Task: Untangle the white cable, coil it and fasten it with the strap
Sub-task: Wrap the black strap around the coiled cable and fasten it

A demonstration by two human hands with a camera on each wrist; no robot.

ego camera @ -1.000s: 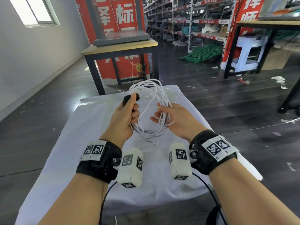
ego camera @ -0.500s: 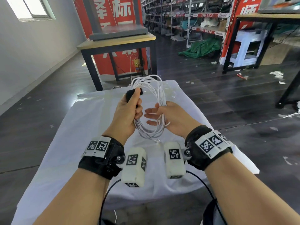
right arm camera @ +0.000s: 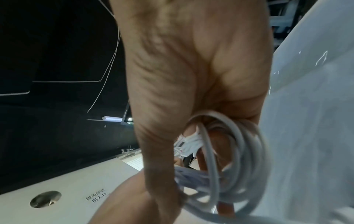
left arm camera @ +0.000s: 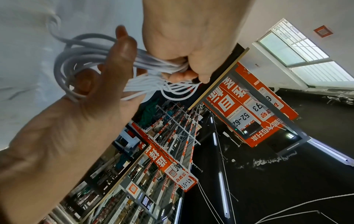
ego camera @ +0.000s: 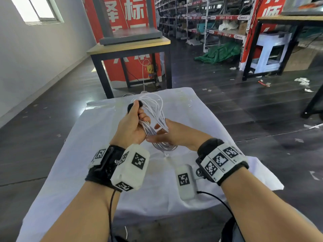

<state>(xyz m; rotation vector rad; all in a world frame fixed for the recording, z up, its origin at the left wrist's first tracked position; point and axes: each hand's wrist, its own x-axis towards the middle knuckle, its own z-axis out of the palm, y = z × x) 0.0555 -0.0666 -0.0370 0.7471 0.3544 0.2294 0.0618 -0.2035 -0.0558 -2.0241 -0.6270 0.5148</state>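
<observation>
The white cable (ego camera: 154,109) is wound into a coil of several loops, held above the white-covered table (ego camera: 83,154). My left hand (ego camera: 138,119) grips the bundle in a fist, thumb up, and presses the black strap (ego camera: 130,107) against it. In the left wrist view the left hand (left arm camera: 182,45) is clenched round the cable (left arm camera: 76,60). My right hand (ego camera: 157,136) reaches in from the right with straight fingers lying under the left hand against the coil's lower part. The right wrist view shows the right hand (right arm camera: 182,75) with cable (right arm camera: 239,159) loops around its fingers. A cable end (ego camera: 166,155) dangles below.
A wooden-topped table with black legs (ego camera: 129,48) stands just beyond the covered table, a red banner behind it. Shelving racks (ego camera: 209,23) fill the back. Another black-legged table (ego camera: 279,20) and a white stool (ego camera: 272,55) stand at the right. Paper scraps lie on the dark floor.
My right hand has moved left, its fingers sliding under my left hand onto the coil. The coil has been pressed narrower, and the left hand keeps its grip on cable and strap.
</observation>
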